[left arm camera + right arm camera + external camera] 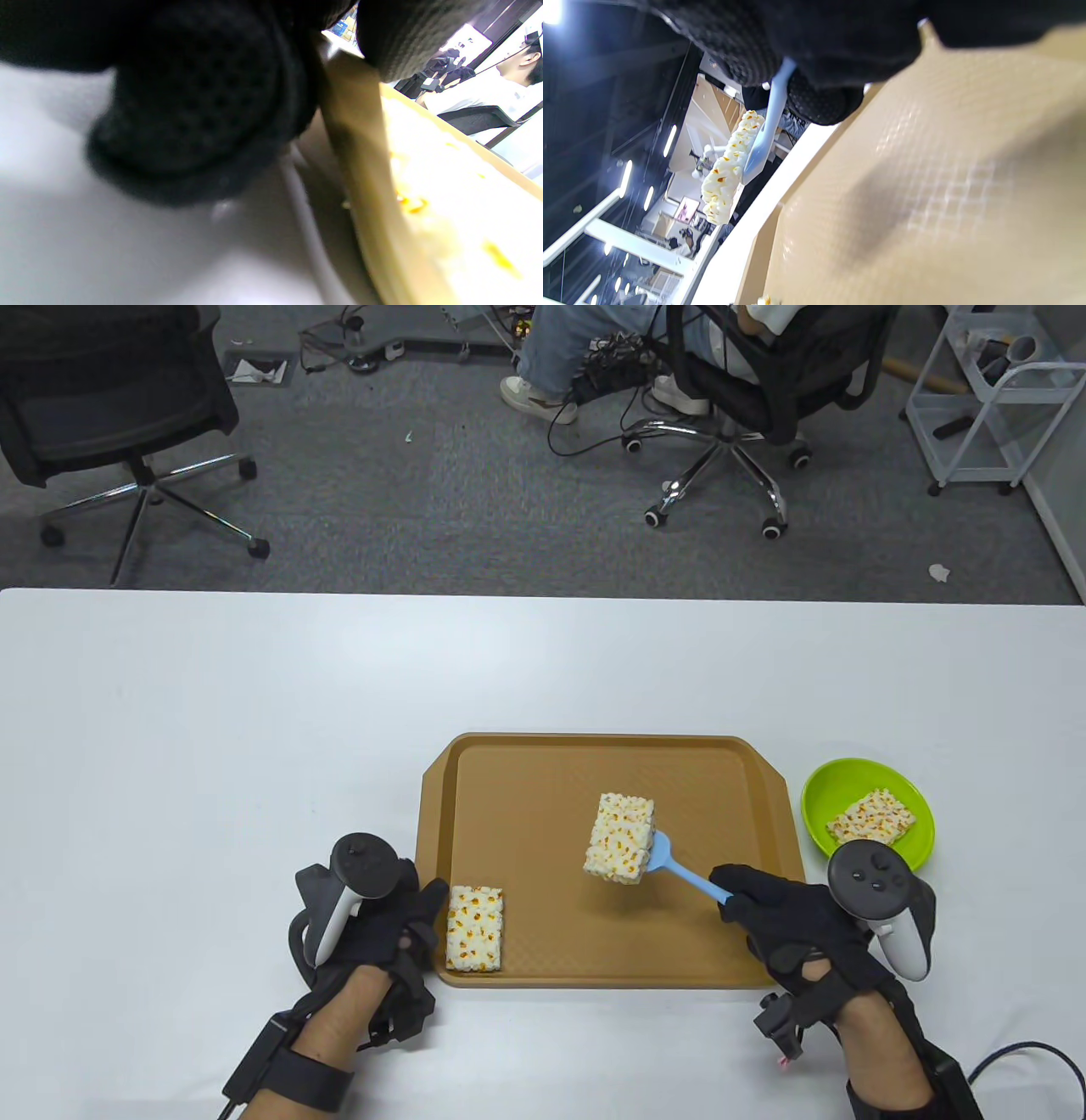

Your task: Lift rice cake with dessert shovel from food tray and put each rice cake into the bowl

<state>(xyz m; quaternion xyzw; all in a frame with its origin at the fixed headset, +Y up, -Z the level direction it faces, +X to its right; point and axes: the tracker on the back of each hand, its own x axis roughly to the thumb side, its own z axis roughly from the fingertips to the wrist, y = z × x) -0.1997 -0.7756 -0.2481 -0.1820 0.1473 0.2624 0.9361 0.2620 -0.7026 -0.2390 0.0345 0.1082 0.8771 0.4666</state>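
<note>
A brown food tray (pixel 526 780) lies at the table's near middle. My right hand (pixel 768 912) grips the handle of a light-blue dessert shovel (pixel 687 878), whose blade carries a rice cake (pixel 620 837) lifted above the tray. The right wrist view shows that rice cake (pixel 727 173) lying on the shovel (pixel 763 135) in the air over the tray (pixel 925 190). Another rice cake (pixel 475 929) lies in the tray's near left corner. A third rice cake (pixel 871 817) lies in the green bowl (pixel 836 785) right of the tray. My left hand (pixel 416 925) rests at the tray's near left edge (pixel 356 148), fingers touching it.
Beyond the white table (pixel 212 729) stand office chairs (pixel 110 407) on grey carpet. A seated person's legs (pixel 551 356) show at the top, and a white cart (pixel 993 398) stands at the upper right.
</note>
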